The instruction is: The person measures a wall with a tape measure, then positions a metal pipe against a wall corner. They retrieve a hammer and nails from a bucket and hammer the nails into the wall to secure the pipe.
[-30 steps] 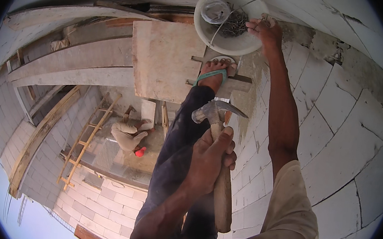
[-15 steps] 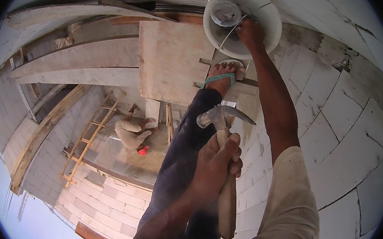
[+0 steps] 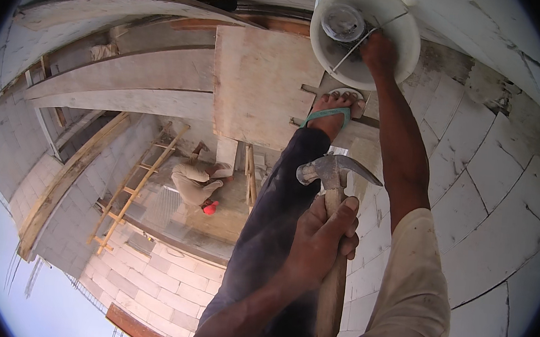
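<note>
My left hand (image 3: 328, 241) is wrapped around the wooden handle of a claw hammer (image 3: 330, 302), held upright with its metal head at the top and the claw pointing right. Farther off, my right hand (image 3: 378, 53) reaches down into a pale round bucket (image 3: 407, 65). Its fingers are curled, and what they hold, if anything, cannot be made out in the shade. Inside the bucket, left of that hand, sits a clear round plastic container (image 3: 343, 23). The bucket's thin wire handle (image 3: 361, 43) lies slanted across its opening.
My sandalled foot (image 3: 332, 115) rests high up beside a wooden board (image 3: 255, 84). Far below, a person in a red cap (image 3: 194, 187) crouches near a wooden ladder (image 3: 136, 189). A pale block wall (image 3: 474, 186) runs along the right. Long planks (image 3: 124, 79) span the left.
The whole view has shifted, so everything sits a little farther right. My left hand keeps its grip on the hammer, and my right hand stays inside the bucket.
</note>
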The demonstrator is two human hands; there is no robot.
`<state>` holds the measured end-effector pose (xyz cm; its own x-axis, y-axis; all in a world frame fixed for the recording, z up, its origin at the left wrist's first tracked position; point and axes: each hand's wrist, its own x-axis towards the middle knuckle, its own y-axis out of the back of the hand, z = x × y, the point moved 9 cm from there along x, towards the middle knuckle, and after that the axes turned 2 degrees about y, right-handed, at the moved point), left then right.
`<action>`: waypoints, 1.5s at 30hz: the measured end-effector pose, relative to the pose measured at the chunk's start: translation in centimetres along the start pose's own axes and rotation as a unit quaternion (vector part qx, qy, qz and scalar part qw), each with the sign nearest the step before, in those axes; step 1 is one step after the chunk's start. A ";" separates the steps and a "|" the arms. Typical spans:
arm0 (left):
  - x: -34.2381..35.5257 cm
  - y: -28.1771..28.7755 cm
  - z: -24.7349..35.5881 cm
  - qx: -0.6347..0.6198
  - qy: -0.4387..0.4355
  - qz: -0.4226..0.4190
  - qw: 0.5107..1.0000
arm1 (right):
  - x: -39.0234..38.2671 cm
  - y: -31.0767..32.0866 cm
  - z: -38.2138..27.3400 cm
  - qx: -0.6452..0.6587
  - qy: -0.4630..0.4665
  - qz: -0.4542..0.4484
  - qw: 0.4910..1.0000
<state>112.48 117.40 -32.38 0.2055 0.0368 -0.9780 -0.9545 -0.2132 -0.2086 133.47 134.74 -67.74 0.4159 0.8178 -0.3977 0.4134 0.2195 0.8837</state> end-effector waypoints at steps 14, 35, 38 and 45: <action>-0.1 0.5 -0.4 -0.020 0.002 0.009 1.000 | 0.9 -0.6 1.0 0.053 -0.015 0.003 0.998; -0.1 0.3 1.1 -0.024 -0.007 -0.005 1.000 | 1.6 -1.0 -2.3 -0.019 0.104 -0.029 0.994; -0.1 0.3 0.9 -0.020 -0.005 -0.003 1.000 | 2.0 0.7 -1.0 0.015 0.123 0.026 0.992; -0.2 0.8 0.6 -0.010 -0.007 0.011 1.000 | -0.1 5.1 2.8 0.553 -0.098 0.082 0.823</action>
<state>111.53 117.83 -32.32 0.1815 0.0452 -0.9824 -0.9540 -0.2342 -0.1870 137.86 134.31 -63.87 0.6180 0.6624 -0.4235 0.7779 -0.5934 0.2070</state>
